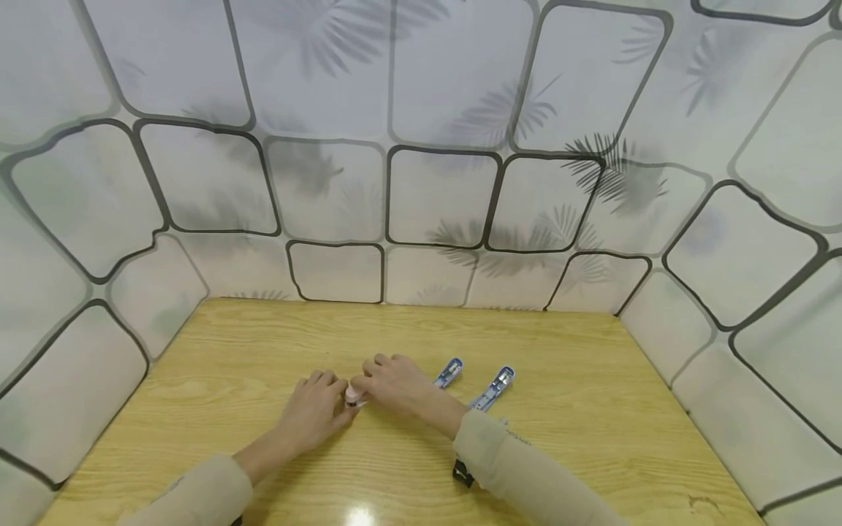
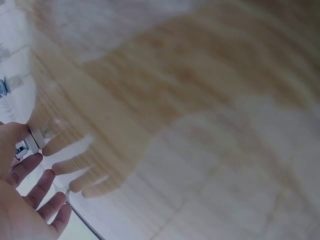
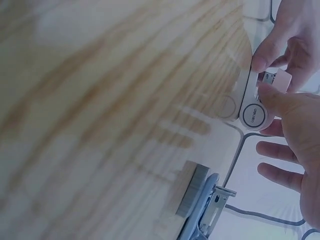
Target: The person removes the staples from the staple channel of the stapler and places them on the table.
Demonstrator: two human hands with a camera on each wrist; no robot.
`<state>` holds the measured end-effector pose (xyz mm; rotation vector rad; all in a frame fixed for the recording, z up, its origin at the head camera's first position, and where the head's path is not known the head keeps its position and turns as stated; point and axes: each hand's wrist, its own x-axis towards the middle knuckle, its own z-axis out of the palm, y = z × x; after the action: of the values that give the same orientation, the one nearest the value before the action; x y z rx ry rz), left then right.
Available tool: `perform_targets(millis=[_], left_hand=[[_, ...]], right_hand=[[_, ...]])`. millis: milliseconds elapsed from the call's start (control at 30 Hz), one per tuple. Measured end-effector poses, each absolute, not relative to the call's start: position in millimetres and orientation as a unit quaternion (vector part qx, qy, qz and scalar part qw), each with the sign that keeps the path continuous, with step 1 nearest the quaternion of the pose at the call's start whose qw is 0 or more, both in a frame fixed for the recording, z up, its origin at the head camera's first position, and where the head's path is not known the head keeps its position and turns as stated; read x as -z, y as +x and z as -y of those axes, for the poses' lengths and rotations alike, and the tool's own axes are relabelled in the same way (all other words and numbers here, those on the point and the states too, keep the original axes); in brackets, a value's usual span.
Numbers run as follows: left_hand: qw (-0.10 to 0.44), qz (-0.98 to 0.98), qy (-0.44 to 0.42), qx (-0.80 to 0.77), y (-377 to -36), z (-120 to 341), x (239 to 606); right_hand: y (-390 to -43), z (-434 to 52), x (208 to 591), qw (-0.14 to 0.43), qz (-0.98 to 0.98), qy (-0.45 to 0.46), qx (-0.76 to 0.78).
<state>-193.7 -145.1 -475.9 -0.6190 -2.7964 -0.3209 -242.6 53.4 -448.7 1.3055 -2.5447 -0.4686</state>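
**Both hands meet low in the centre of the head view**

The left hand (image 1: 314, 409) and right hand (image 1: 395, 385) come together fingertip to fingertip, fingers curled in a pinch. Beige-sleeved forearms run in from the bottom edge.

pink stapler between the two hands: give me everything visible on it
The small pale pink stapler looks like glossy plastic, with a white arm ending in a round end cap that carries a ring mark and tiny print too small to read. A bit of silver metal shows at its mouth. In the head view it sits low over the light wooden table, mostly hidden. The left hand and right hand both pinch it, a right thumb pressing near the cap. Whether it rests on the table is unclear.
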Motion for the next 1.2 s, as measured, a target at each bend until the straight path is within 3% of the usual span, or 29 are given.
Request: perform_targets(millis=[1200], left_hand=[[0.128,0.961,-0.213,0.119,-195.4,143.2,477.6]], right_hand=[[-257.8,-67.5,445.3,0.107,0.905,0.408,0.058]])
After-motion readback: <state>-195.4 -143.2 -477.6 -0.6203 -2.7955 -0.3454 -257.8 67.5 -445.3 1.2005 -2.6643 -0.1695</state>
